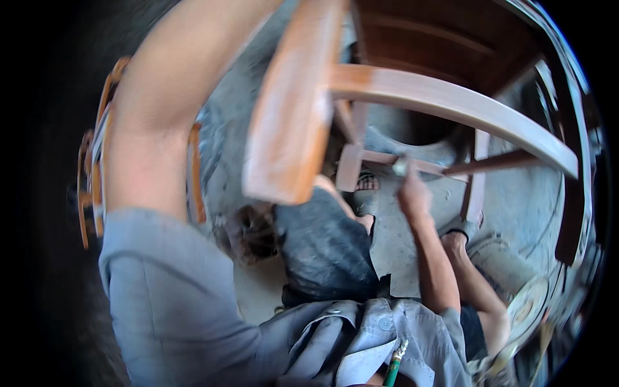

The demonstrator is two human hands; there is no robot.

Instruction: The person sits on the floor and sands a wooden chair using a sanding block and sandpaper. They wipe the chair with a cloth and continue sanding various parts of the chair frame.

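Observation:
A wooden chair frame (451,102), apparently tipped, hangs large in front of me, its curved rail dusty and pale with an orange-brown patch. The thick wooden end piece (290,122) nearest me is streaked pale and orange, and a dark brown panel (432,48) lies beyond. My left arm rises past the top edge beside this piece, so the left hand is out of sight. Below the curved rail is my right hand (414,195), blurred, with fingers closed around a small pale thing (400,167) too smeared to identify. Pale crossbars (380,157) are close to it.
Concrete floor (396,248) lies below, with my sandalled feet on it. A whitish bucket (509,267) lies at lower right near my leg. Orange-brown wooden frames (100,174) stand at left. A green pencil-like stick (393,369) pokes up from my grey shirt.

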